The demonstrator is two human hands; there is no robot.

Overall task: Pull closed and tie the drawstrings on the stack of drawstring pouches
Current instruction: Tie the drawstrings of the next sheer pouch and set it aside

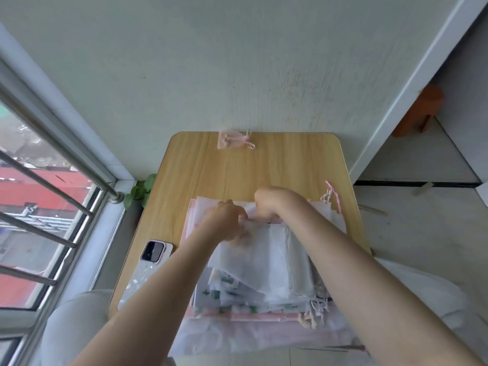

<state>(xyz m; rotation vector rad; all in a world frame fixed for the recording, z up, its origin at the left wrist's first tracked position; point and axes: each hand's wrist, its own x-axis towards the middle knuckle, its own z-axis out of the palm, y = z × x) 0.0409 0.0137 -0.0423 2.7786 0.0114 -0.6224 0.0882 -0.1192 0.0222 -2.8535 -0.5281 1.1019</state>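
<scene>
A thick stack of white and pale pink drawstring pouches point(264, 262) covers the near half of the wooden table point(211, 167). Loose cord ends hang at the stack's right side and near corner. My left hand point(227, 220) and my right hand point(266, 204) are side by side over the far edge of the top white pouch, fingers curled down into its fabric. The fingertips are hidden, so what they pinch stays unclear. One small pink pouch point(232, 139), drawn closed and tied, lies at the table's far edge by the wall.
A phone in a pale case point(148, 268) lies on the table's left near edge. Pink and white cords point(331, 198) lie at the right edge. A window with metal bars is on the left, and a small green plant point(140, 190) sits by the sill.
</scene>
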